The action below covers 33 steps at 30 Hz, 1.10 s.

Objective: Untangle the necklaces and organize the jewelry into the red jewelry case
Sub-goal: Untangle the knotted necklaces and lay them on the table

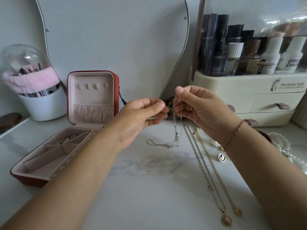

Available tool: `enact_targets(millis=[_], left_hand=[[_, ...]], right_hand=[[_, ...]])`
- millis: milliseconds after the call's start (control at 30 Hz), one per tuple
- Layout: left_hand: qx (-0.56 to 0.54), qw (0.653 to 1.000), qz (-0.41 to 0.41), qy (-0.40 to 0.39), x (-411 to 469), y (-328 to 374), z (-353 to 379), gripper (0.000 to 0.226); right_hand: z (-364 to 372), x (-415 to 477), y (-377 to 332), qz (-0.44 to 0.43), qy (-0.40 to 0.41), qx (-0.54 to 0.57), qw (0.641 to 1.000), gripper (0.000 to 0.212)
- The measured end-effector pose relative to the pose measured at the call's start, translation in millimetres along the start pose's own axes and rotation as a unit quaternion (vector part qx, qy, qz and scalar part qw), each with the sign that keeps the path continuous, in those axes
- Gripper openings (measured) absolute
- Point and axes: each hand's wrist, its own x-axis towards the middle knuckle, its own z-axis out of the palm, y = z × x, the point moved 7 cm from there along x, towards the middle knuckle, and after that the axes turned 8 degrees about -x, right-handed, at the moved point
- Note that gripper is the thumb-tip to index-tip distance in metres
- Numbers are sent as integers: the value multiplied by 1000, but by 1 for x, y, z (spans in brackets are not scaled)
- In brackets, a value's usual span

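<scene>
Left hand (pixel 142 117): forearm reaching in from the near left, palm turned right, thumb and forefinger pinching the silver chain necklace (pixel 175 128) near its top.
Right hand (pixel 199 110): forearm in from the near right, fingers curled, thumb tip raised, pinching the same chain just beside the left fingertips. Thin red cord bracelet (pixel 232 135) on the wrist.
Silver chain necklace: held above the worktop (pixel 149 196) at centre. Several strands hang down, and the lower end trails left in a small loop on the marble surface.
Red jewelry case (pixel 28 180): left of the hands, open, lid upright showing hooks and a gathered pocket. A silver piece (pixel 67 139) lies in a far compartment; what it is cannot be told.
Twisted silver chain (pixel 204 166) and gold chain (pixel 214 165): laid straight side by side on the right, pendants at the near end.
Round dark charm (pixel 221 157): just right of the gold chain.
Pearl strands (pixel 280 143): far right edge.
Cream cosmetics organiser (pixel 249 87): far right.
Domed brush holder (pixel 41 105): far left.
Mirror (pixel 116 39): on the wall behind.
</scene>
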Motion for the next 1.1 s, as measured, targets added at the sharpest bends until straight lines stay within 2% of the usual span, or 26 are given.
enact_targets(millis=[167, 533, 600, 733, 900, 967, 1100], left_hand=[[17, 1000, -2, -8, 0, -3, 5, 32], [59, 998, 36, 11, -2, 3, 7, 14], [84, 995, 47, 18, -1, 4, 5, 7], [142, 985, 90, 38, 0, 10, 2, 9], [266, 952, 146, 51, -1, 16, 1, 21], [236, 959, 144, 62, -2, 16, 1, 24], [62, 992, 82, 73, 0, 12, -2, 28]], right_hand=[[1, -1, -1, -4, 0, -21, 1000, 24], [9, -3, -1, 0, -27, -57, 998, 25], [7, -3, 0, 3, -15, -59, 998, 26], [4, -2, 1, 11, -2, -57, 998, 27], [0, -1, 4, 27, 7, -28, 999, 26], [-1, 0, 7, 38, 12, -23, 999, 23], [-2, 1, 11, 59, 18, -6, 998, 14]])
